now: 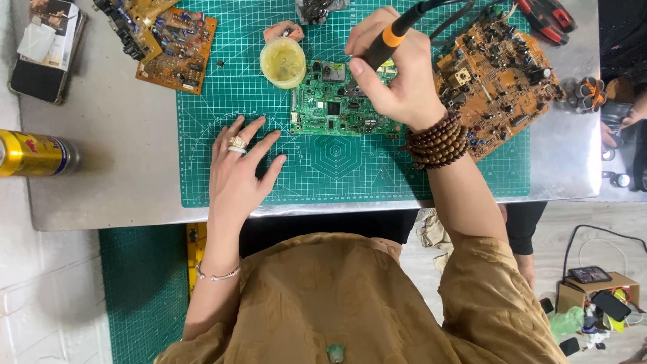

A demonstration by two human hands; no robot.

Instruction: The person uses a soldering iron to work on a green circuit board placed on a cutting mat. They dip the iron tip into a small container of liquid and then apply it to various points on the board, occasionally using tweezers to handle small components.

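Our right hand (394, 74) is closed around a soldering iron with an orange-and-black handle (391, 37), its tip lowered onto the small green circuit board (337, 104) lying on the green gridded cutting mat (323, 168). Our left hand (239, 168) rests open and flat on the mat, holding nothing. Just beyond the board sits a round yellow tub of flux (283, 62). Orange-brown circuit boards (502, 77) lie at the mat's edges on the grey metal tabletop (114, 189).

A green mat (202, 182) ruled with a pale grid lies on the grey table (101, 195). The centre board (333, 108) is green; boards at the right edge (502, 81) and far-left corner (178, 50) are orange-brown. The iron (391, 37) is black with an orange band, the tub (283, 62) pale yellow, the can (34, 154) gold, the beads (438, 140) brown.
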